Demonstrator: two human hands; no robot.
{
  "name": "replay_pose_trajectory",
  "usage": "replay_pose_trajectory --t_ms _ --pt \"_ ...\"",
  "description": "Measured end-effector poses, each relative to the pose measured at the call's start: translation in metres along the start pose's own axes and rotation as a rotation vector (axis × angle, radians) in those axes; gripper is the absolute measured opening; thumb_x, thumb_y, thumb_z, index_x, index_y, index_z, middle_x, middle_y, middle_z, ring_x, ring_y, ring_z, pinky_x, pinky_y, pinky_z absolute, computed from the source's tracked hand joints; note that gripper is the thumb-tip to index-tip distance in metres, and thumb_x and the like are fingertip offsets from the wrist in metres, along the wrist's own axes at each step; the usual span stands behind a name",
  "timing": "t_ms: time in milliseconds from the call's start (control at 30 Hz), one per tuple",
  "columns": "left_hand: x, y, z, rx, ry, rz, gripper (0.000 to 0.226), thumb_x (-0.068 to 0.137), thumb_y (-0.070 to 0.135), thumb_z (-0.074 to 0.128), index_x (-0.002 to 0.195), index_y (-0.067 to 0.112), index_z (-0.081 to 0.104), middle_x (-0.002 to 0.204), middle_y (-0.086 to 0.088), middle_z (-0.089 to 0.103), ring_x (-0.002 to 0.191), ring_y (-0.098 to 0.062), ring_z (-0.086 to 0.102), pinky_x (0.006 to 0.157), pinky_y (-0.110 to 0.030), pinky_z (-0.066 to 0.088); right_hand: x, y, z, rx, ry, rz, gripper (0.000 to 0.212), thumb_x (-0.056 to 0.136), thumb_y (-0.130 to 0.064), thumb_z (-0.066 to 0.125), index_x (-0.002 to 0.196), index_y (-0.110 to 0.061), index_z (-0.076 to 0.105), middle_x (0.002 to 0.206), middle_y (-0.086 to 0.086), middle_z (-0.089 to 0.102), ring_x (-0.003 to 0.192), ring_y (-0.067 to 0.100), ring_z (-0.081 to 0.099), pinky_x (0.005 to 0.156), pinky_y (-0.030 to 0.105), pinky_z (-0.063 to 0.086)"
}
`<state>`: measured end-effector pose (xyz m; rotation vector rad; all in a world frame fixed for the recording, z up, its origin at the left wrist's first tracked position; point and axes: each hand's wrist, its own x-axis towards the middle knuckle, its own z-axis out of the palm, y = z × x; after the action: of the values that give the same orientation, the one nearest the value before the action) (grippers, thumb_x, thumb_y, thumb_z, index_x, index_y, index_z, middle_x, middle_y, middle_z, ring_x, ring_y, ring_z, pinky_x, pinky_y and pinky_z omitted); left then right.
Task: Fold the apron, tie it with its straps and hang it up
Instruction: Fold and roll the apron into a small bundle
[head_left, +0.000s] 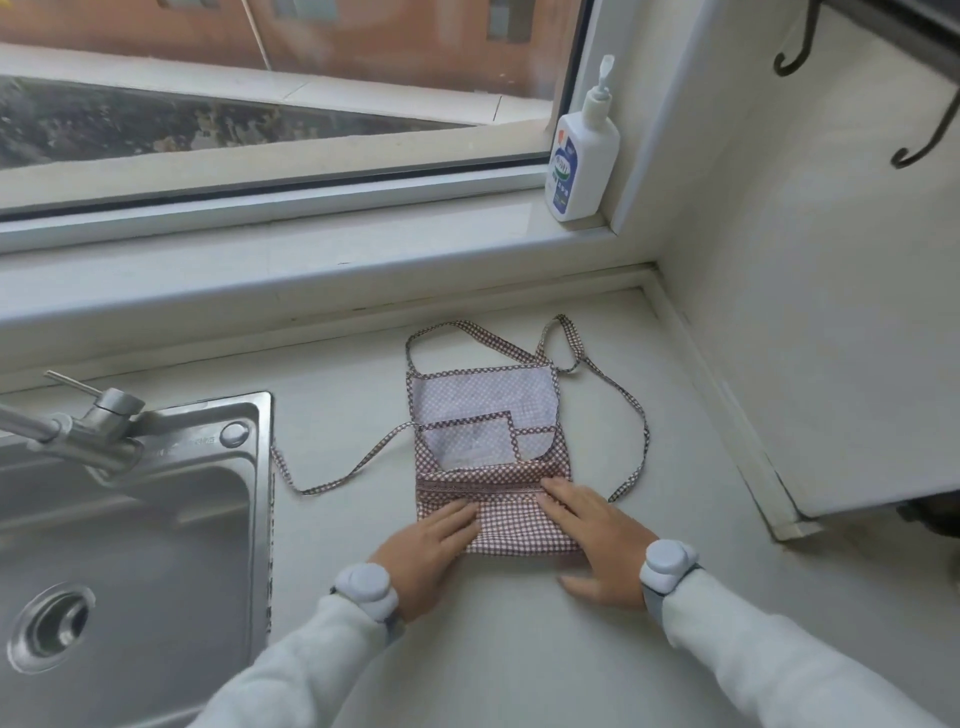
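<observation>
1. The left hand (435, 552) lies flat on the near left corner of the folded red-and-white checked cotton apron (488, 457), fingers stretched out and together, pressing rather than gripping.
2. The right hand (597, 540) lies flat on the near right part of the same fold, fingers extended toward the apron's middle and thumb spread out on the worktop; it grips nothing either.
3. Both wrists carry a grey round band, and pale fleece sleeves cover the arms.
4. The apron rests on the pale grey worktop (493, 649), folded into a tall rectangle whose long axis runs from the person toward the window, bib end away (the lighter reverse side shows on the far half).
5. Its thin checked straps (636, 431) lie loose: a neck loop at the far edge, one tie curling out to the right, the other trailing left to the sink's edge.
6. Bare worktop lies around the apron on every side; the wall corner stands close on the right, the sill step beyond.
7. The stainless-steel sink (130, 545) with its tap sits to the left; nothing is visible in the basin.
8. A white pump bottle with a blue label (579, 166) stands upright on the window sill, in the right corner.
</observation>
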<state>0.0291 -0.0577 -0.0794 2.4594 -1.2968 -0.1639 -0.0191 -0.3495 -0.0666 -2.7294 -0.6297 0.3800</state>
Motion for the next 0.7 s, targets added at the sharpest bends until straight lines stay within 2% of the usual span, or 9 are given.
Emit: replay_pose_trajectory --t_ms 100,200,300,367,467,533,600,633,700 --pt "0.004 0.002 -0.017 -0.158 0.087 -0.192 0.024 0.088 0.032 0.041 0.11 0.03 0.051 0.095 -0.001 0.073 0.082 -0.021 0.07 0.066 -0.026 0.054 0.006 0.008 -0.003 0.091 0.123 0.002 0.061 0.065 -0.021 0.059 0.125 -0.026 0.053 0.129 0.001 0.062 0.112 0.018 0.062 0.086 0.033 0.056" --pt "0.018 -0.003 -0.038 -0.329 0.092 -0.369 0.028 0.083 0.049 0.052 0.107 0.035 0.049 0.079 0.01 0.07 0.068 -0.012 0.066 0.062 -0.023 0.05 0.018 -0.002 -0.019 0.211 0.259 0.217 0.021 0.082 -0.033 0.044 0.099 -0.029 0.055 0.091 0.0 0.073 0.085 0.025 0.067 0.062 0.025 0.044" --pt "0.027 -0.016 -0.047 -0.403 0.061 -0.444 0.051 0.073 0.047 0.07 0.116 0.036 0.045 0.089 0.012 0.07 0.077 -0.008 0.067 0.069 -0.021 0.052 0.038 -0.001 -0.03 0.312 0.154 0.46 0.028 0.095 -0.043 0.048 0.087 -0.02 0.061 0.088 0.008 0.071 0.083 0.031 0.063 0.063 0.032 0.039" --pt "0.035 -0.022 -0.043 -0.39 0.12 -0.567 0.048 0.077 0.037 0.072 0.117 0.033 0.047 0.089 0.005 0.069 0.08 -0.017 0.067 0.072 -0.026 0.052 0.053 0.003 -0.03 0.4 0.115 0.57 0.033 0.096 -0.043 0.048 0.076 -0.018 0.057 0.083 0.006 0.068 0.081 0.028 0.06 0.066 0.033 0.04" --pt "0.051 -0.024 -0.041 -0.413 0.298 -0.761 0.046 0.078 0.031 0.074 0.118 0.022 0.052 0.097 -0.001 0.062 0.085 -0.018 0.059 0.079 -0.031 0.051 0.071 0.011 -0.026 0.441 0.099 0.677 0.037 0.097 -0.039 0.045 0.075 -0.01 0.054 0.08 0.007 0.066 0.078 0.028 0.059 0.068 0.035 0.043" --pt "0.06 -0.025 -0.035 -0.224 0.405 -0.634 0.044 0.077 0.024 0.075 0.117 0.017 0.057 0.111 -0.008 0.058 0.098 -0.022 0.056 0.087 -0.038 0.05 0.078 0.014 -0.024 0.461 0.117 0.722 0.036 0.097 -0.034 0.045 0.073 -0.008 0.049 0.077 0.009 0.063 0.073 0.028 0.055 0.064 0.034 0.038" --pt "0.063 -0.027 -0.024 0.095 0.417 -0.295 0.035 0.079 0.023 0.07 0.113 0.018 0.063 0.123 -0.012 0.059 0.112 -0.03 0.053 0.095 -0.046 0.045 0.079 0.016 -0.021 0.467 0.144 0.737 0.033 0.096 -0.029 0.048 0.071 -0.008 0.047 0.073 0.01 0.059 0.071 0.028 0.053 0.061 0.034 0.035" --pt "0.062 -0.029 -0.016 0.165 0.343 -0.138 0.033 0.083 0.028 0.064 0.115 0.019 0.064 0.127 -0.01 0.059 0.117 -0.031 0.052 0.1 -0.046 0.042 0.079 0.016 -0.019 0.467 0.167 0.732 0.03 0.095 -0.028 0.051 0.074 -0.006 0.05 0.074 0.01 0.061 0.071 0.027 0.054 0.061 0.034 0.036" --pt "0.057 -0.032 -0.005 0.201 0.086 -0.052 0.051 0.088 0.049 0.048 0.13 0.021 0.054 0.139 -0.003 0.052 0.128 -0.027 0.047 0.111 -0.045 0.031 0.08 0.016 -0.018 0.472 0.234 0.711 0.017 0.092 -0.025 0.058 0.091 -0.008 0.058 0.082 0.005 0.063 0.074 0.022 0.055 0.063 0.03 0.037"
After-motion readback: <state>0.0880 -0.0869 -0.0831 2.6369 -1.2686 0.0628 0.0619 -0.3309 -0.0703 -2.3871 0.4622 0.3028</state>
